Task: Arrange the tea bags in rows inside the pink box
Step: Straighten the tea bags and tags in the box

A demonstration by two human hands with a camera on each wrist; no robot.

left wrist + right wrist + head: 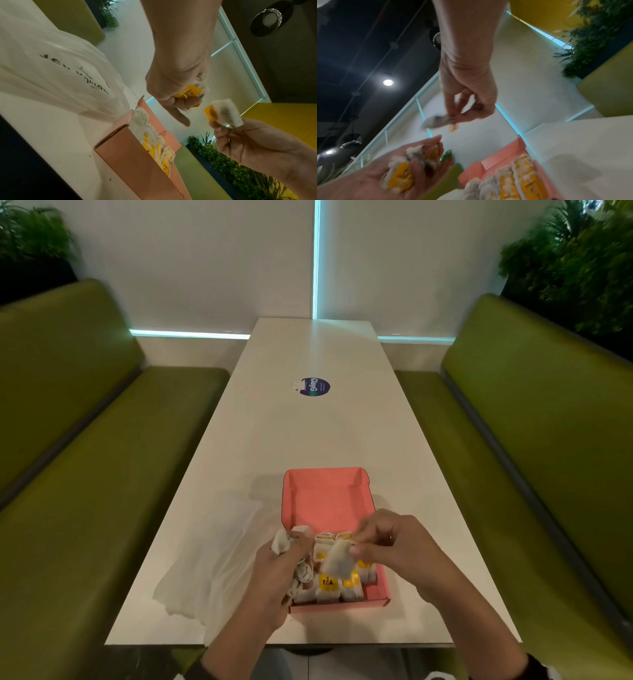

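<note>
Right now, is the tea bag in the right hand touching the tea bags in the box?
Apart. In the left wrist view the held tea bag hangs in the air, with a plain gap above the tea bags in the pink box.

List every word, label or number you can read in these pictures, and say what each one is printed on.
"ClayG": on the round dark blue sticker on the table; its smaller print is too small to read.
"TEA": on a yellow tag of a tea bag in the pink box.
Black lettering on the clear plastic bag: inverted and blurred, not readable.
</note>
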